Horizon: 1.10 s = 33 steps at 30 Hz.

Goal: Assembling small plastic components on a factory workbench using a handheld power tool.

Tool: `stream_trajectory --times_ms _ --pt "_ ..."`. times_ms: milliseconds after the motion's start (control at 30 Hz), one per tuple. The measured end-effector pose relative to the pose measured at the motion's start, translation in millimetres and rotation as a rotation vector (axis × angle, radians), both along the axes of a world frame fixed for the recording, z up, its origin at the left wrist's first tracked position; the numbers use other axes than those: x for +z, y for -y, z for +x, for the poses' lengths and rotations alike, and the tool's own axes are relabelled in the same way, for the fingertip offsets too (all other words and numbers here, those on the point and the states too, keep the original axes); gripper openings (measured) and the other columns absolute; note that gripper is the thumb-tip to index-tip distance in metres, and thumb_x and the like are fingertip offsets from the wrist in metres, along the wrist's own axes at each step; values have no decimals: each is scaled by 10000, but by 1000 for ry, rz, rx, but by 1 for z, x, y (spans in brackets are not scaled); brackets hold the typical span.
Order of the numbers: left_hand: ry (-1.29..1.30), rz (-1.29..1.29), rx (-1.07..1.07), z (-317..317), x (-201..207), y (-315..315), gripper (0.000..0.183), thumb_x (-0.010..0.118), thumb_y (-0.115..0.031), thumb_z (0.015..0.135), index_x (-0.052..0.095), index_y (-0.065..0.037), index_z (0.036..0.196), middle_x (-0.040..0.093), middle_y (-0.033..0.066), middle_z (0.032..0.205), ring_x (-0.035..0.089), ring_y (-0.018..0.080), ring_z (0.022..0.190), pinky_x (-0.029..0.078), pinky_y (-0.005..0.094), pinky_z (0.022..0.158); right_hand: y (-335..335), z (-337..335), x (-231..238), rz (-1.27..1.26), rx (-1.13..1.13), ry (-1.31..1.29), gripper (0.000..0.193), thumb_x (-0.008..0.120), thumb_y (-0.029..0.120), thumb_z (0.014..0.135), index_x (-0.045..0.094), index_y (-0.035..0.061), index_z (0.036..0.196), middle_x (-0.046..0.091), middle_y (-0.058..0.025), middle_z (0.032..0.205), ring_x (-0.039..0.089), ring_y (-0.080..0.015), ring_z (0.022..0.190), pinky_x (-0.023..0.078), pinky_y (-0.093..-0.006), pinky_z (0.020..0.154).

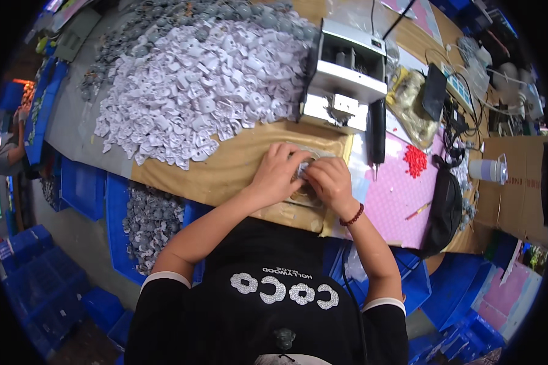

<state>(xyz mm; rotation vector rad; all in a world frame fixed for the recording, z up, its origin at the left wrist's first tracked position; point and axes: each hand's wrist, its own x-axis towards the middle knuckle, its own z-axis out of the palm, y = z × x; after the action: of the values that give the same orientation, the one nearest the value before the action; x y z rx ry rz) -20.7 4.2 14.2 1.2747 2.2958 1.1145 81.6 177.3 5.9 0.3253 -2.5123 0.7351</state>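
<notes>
My left hand point(276, 175) and my right hand point(330, 181) meet over the front of the tan-covered table. Their fingertips are pinched around a small whitish piece point(302, 170), mostly hidden by the fingers, so its exact kind does not show. Under the hands lies a flat, worn board-like piece point(304, 198) with a rounded shape on it, partly covered. A red bead bracelet circles my right wrist. Beyond my left hand spreads a big heap of small white plastic parts point(195, 91), with grey rounded parts point(286, 24) behind it.
Behind my right hand stands a silver machine point(347, 79); a black electric screwdriver point(377, 134) lies beside it. Rightward are red bits point(415, 161) on a pink sheet point(402, 194), a black pouch point(444, 213) and a bottle point(488, 171). A blue bin point(117, 225) holds grey parts below the table's left edge.
</notes>
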Motion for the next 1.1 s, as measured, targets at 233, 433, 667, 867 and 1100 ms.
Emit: stream_trajectory --times_ms 233,433,667,867,1100 --pt "-133 84 64 -120 34 -12 351 719 -168 847 662 -67 1179 641 137 1129 567 339 1120 447 426 1001 10 7 -2 70 -37 74 233 794 69 737 677 60 939 666 -59 986 621 -269 980 489 -407 811" --pt "-767 13 267 -271 31 -78 338 667 -90 823 670 -127 1159 648 114 1136 580 317 1118 459 464 958 10 9 -8 32 -79 93 251 809 80 727 702 86 954 677 -41 1003 615 -273 996 483 -397 808" --pt "-596 -245 187 -294 55 -91 444 669 -85 807 640 -171 1241 633 133 1128 599 302 1101 454 472 979 1 11 5 -228 -156 118 273 772 31 771 686 34 1030 678 -105 994 616 -306 1001 498 -415 823" --pt "-3 381 -8 -224 151 -30 445 694 -143 844 619 -142 1282 637 97 1152 619 190 1036 514 346 874 -20 4 39 -376 -218 31 200 688 -62 814 684 -15 1009 677 -152 992 634 -316 958 503 -385 850" --pt "773 396 -369 -104 166 33 531 726 -172 822 565 -5 1300 624 168 1217 608 245 1136 477 381 993 -14 -24 133 -361 -72 -83 395 735 28 797 657 -9 1183 660 -167 1161 619 -358 1127 476 -432 984"
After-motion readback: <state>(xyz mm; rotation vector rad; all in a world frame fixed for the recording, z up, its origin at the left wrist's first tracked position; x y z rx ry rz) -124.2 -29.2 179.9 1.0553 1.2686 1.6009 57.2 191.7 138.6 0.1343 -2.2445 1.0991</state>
